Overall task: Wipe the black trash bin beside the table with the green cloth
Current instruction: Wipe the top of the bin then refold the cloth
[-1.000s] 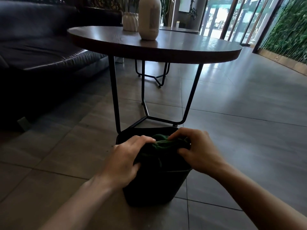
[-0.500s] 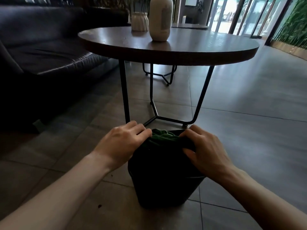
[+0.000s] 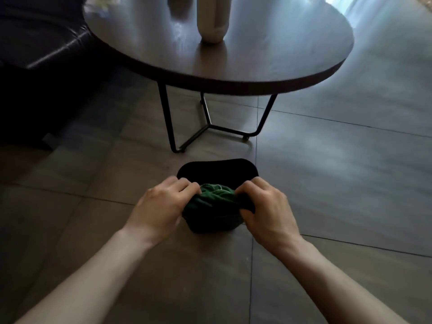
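Note:
The black trash bin [image 3: 217, 170] stands on the tiled floor just in front of the round table's legs. I look down into its dark opening. A bunched green cloth [image 3: 216, 196] lies over the bin's near rim. My left hand [image 3: 161, 206] grips the cloth's left side with curled fingers. My right hand [image 3: 266, 209] grips its right side, thumb tucked under the fabric. The bin's near wall shows as a dark patch below the cloth, between both hands.
A round dark wooden table [image 3: 257, 66] on black metal legs [image 3: 210, 122] stands right behind the bin, with a tall cream vase [image 3: 212, 19] on it. A black leather sofa [image 3: 39, 54] fills the left side. Grey floor tiles stretch to the right.
The view has risen and tilted down, so the bin is now seen from above. Both hands still hold the cloth on the bin's near rim.

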Demonstrator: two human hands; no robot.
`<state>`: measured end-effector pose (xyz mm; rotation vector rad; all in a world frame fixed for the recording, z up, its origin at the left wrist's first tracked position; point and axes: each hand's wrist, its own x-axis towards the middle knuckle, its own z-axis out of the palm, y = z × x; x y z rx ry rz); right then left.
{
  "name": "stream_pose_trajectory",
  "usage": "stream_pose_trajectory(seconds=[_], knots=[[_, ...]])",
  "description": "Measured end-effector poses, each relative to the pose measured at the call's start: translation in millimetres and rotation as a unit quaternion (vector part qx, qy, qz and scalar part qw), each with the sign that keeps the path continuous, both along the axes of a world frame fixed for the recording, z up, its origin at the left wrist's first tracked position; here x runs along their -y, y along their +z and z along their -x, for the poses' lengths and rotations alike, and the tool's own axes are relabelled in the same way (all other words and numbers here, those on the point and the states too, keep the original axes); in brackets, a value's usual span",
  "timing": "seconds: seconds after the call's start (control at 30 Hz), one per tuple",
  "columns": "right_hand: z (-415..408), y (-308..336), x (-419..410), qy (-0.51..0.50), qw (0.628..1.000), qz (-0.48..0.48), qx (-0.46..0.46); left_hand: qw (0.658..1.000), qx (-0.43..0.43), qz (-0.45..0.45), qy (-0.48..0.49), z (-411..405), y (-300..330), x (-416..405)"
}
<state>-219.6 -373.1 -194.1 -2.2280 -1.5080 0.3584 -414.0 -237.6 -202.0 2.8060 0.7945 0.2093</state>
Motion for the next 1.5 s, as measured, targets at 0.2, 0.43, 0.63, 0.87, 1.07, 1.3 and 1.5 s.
stream_pose_trajectory(seconds=[0.2, 0.43, 0.63, 0.87, 1.07, 1.3, 1.5], knots=[[12.7, 121.8, 51.8, -0.051, 0.998, 0.019, -0.044, 0.988, 0.03, 0.134, 0.072, -4.5, 127.7, 53.9], [-8.6, 314.4, 101.2, -0.067, 0.994, 0.073, -0.047, 0.99, 0.041, 0.129, 0.04, -32.8, 323.0, 105.2], [-39.6, 411.4, 112.1, -0.062, 0.997, 0.029, -0.032, 0.984, 0.084, 0.141, 0.067, -71.9, 430.9, 112.5], [-88.6, 442.3, 77.1, -0.051, 0.998, 0.028, 0.032, 0.99, 0.062, 0.102, 0.071, -110.5, 463.9, 79.6], [-130.9, 446.4, 21.3, -0.054, 0.997, 0.019, 0.06, 0.993, 0.075, 0.083, 0.04, -156.6, 466.1, 19.4], [-174.7, 439.7, -47.9, -0.078, 0.992, 0.044, 0.085, 0.996, 0.059, 0.07, 0.006, -206.7, 454.3, -57.1], [-193.7, 422.8, -100.4, -0.072, 0.992, 0.064, 0.083, 0.997, 0.029, 0.069, 0.008, -222.3, 433.1, -106.1]])
